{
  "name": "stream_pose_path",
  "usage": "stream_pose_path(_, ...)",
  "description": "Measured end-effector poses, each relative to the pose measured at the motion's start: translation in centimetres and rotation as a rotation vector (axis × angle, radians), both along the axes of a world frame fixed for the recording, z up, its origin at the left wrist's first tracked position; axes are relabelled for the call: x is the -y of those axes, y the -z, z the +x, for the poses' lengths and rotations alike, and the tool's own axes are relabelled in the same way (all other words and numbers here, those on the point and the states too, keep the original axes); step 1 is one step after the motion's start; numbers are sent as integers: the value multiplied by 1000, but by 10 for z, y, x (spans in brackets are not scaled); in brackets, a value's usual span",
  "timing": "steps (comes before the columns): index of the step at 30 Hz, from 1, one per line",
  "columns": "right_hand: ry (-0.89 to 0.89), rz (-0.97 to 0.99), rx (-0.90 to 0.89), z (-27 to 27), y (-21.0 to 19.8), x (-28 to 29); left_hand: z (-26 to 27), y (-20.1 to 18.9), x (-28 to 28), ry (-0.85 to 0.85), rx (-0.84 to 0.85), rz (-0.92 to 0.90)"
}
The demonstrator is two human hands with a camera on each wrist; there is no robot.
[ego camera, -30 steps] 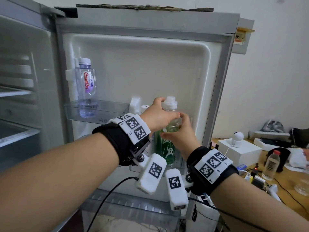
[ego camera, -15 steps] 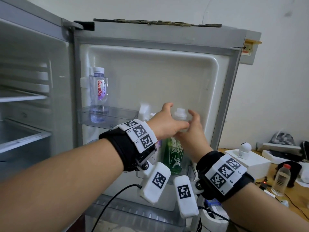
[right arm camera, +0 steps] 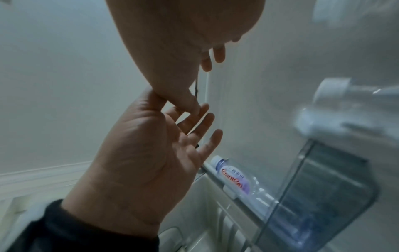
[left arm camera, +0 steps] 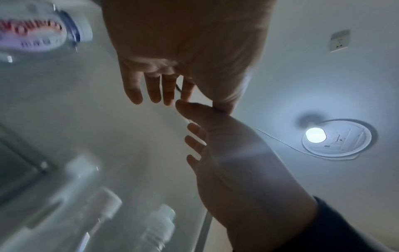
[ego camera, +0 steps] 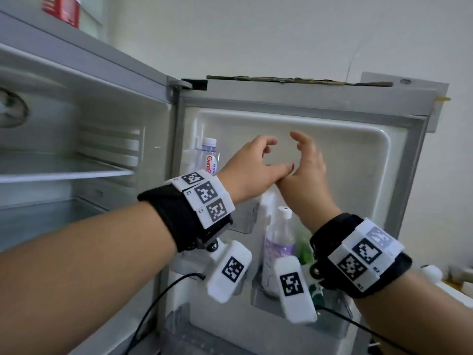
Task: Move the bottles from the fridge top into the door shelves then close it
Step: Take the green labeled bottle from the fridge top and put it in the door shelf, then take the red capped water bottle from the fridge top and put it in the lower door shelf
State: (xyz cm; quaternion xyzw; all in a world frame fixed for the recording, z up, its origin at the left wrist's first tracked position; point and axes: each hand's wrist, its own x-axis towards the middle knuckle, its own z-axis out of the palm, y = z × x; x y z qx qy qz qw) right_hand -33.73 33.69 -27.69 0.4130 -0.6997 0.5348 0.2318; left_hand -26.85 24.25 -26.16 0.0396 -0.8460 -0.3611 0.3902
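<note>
Both my hands are raised, empty, in front of the open fridge door's inner panel. The left hand has loosely spread fingers, and its thumb touches the right hand, which is open too. Below them a purple-labelled bottle with a white cap and a green bottle stand in the lower door shelf; my right wrist partly hides the green one. A clear bottle with red lettering stands in the upper door shelf. In the right wrist view, the left hand reaches towards that bottle.
On the fridge top at the upper left stands a red-labelled container, cut off by the frame. The fridge interior with its shelves lies to the left. Cables hang from both wrist cameras. A ceiling lamp shows in the left wrist view.
Both hands have let go of the green bottle, which now stands in the lower door shelf, and have risen in front of the door panel. My view has tilted upward.
</note>
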Motion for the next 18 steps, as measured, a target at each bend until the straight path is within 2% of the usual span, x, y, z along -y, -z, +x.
stream_pose_path(12, -303, -109, -175, 80, -92, 145, 116, -89, 114, -333, -167, -237)
stream_pose_path(18, -303, -136, -197, 116, -145, 196, 168, -136, 161, -457, -227, -251)
